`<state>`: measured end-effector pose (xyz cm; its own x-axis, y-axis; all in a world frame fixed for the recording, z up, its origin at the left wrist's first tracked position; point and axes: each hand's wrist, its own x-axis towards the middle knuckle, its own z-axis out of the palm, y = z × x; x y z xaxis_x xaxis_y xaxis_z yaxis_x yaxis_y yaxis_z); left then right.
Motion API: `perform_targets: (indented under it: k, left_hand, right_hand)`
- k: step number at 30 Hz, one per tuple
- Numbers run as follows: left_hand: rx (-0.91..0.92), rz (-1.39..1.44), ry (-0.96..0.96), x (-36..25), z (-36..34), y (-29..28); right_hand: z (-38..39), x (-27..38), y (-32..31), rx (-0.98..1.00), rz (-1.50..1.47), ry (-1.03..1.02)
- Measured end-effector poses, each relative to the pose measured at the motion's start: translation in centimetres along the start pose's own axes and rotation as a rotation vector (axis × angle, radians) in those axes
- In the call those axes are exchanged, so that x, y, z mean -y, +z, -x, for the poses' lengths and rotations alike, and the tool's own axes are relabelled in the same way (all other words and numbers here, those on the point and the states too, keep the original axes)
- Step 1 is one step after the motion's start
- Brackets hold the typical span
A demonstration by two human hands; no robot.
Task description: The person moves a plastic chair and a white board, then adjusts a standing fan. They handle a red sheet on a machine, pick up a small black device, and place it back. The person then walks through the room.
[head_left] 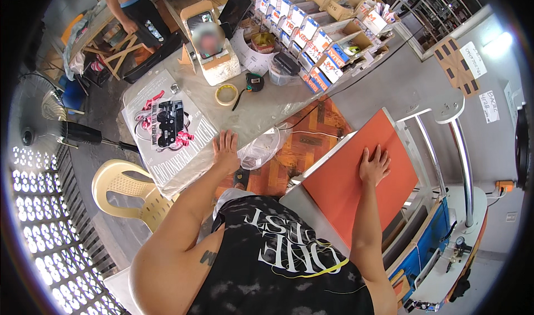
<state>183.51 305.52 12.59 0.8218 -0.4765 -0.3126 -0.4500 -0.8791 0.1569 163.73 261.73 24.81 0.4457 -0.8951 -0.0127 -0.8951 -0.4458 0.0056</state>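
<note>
My left hand rests with its fingers spread on the near edge of the grey table, touching or just beside a large grey printed piece. That piece lies flat and bears a black and pink picture and white lettering. Whether it is cloth or film I cannot tell. On the right, my right hand lies flat, fingers apart, on the orange pad of a machine that looks like a heat press. Neither hand holds anything.
Tape roll, tape measure and a phone on a stand are on the table. Labelled boxes line the back. A yellow plastic chair and fan stand left. Another person is at the far left.
</note>
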Motion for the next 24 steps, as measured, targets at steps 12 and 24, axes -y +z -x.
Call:
perform_targets:
  k: [12,24]
  left_hand:
    - [-0.053,0.068,-0.019,-0.5,-0.2,-0.7]
    - [-0.248,0.377,0.132,-2.3,7.8,3.8]
  right_hand:
    - [0.4,-0.1,-0.5,-0.015,-0.032,0.009]
    - [0.6,-1.0,-0.3,-0.054,-0.099,-0.025]
